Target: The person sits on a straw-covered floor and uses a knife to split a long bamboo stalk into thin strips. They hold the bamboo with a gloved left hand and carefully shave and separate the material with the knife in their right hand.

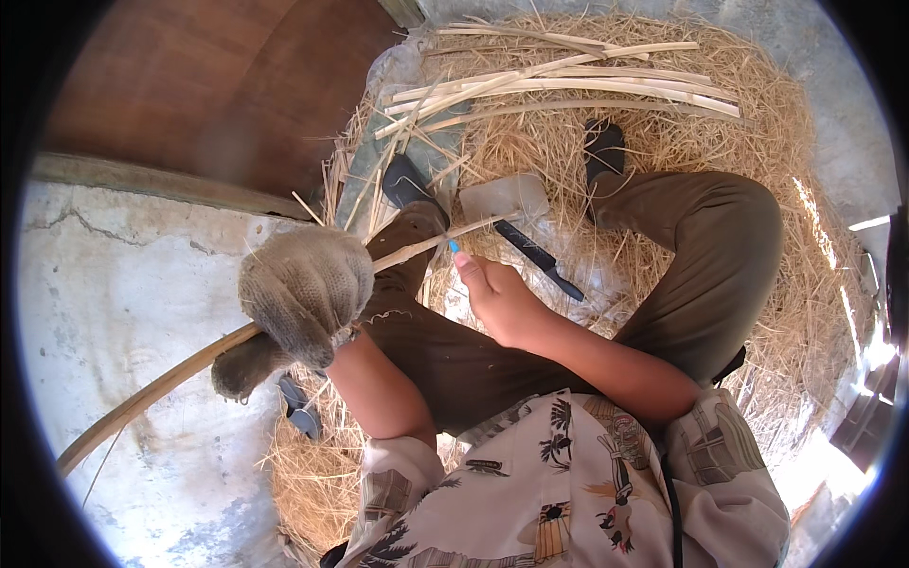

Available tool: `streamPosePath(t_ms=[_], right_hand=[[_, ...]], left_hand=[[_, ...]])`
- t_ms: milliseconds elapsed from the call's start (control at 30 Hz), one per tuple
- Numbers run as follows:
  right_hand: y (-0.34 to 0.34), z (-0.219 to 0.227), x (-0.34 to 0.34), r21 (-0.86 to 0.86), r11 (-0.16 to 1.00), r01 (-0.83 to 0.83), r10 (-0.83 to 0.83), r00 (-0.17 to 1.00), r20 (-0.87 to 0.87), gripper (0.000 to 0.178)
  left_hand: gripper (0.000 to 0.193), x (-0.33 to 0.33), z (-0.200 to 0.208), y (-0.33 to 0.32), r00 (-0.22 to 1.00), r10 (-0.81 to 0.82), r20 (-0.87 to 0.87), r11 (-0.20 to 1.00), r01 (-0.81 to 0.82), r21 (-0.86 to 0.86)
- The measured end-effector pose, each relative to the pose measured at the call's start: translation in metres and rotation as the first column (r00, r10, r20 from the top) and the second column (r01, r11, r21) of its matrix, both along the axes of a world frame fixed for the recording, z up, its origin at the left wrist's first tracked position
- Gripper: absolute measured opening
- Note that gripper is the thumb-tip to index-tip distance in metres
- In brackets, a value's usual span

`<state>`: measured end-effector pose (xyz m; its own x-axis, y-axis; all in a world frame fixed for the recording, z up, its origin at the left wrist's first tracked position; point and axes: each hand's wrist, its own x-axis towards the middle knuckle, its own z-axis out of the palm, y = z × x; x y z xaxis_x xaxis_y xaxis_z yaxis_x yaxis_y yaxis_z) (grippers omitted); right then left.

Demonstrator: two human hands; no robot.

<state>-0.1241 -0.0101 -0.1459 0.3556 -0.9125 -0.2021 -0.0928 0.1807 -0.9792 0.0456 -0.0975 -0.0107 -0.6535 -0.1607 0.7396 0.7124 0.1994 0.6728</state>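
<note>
A long pale bamboo strip (151, 402) runs from the lower left up to the middle of the head view. My left hand (308, 289), in a thick grey-brown knitted glove, is closed around it. My bare right hand (502, 301) is closed on a small blue-handled knife (454, 247), held right by the strip's far part. Most of the handle is hidden in my fist, and the blade is too small to make out clearly. Just beyond my right hand lies a long dark blade with a black handle (525, 246).
A flat grey block (502, 197) lies between my feet. Several split bamboo strips (587, 85) are piled on the straw (757, 114) ahead. A cracked pale wall or ledge (123, 265) is at the left, below a brown panel (218, 85). A dark sandal (300, 407) lies near my left elbow.
</note>
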Motion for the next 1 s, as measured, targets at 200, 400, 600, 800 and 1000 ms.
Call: streamPosePath(t_ms=[200, 400, 600, 800, 1000], right_hand=[[0.010, 0.025, 0.002, -0.112, 0.994, 0.002, 0.010, 0.994, 0.109, 0.056], [-0.011, -0.015, -0.003, 0.068, 0.998, 0.008, -0.014, 0.997, 0.080, 0.058], [0.007, 0.026, -0.005, -0.038, 0.993, -0.109, 0.114, 0.977, 0.181, 0.055], [0.003, 0.024, -0.002, -0.039, 0.997, -0.067, 0.070, 0.994, 0.083, 0.052], [0.001, 0.023, -0.003, -0.082, 0.993, -0.082, 0.083, 0.997, 0.002, 0.054]], left_hand=[[0.066, 0.003, -0.009, -0.008, 0.995, -0.083, -0.050, 0.996, 0.081, -0.046], [0.067, -0.003, -0.005, -0.004, 0.999, -0.032, -0.010, 0.999, 0.032, -0.027], [0.067, -0.006, 0.005, 0.004, 0.997, 0.055, 0.046, 0.998, -0.053, -0.029], [0.065, -0.002, -0.005, 0.009, 0.992, 0.126, -0.021, 0.991, -0.125, 0.036], [0.064, -0.005, 0.001, 0.012, 0.990, 0.137, 0.030, 0.990, -0.138, 0.028]])
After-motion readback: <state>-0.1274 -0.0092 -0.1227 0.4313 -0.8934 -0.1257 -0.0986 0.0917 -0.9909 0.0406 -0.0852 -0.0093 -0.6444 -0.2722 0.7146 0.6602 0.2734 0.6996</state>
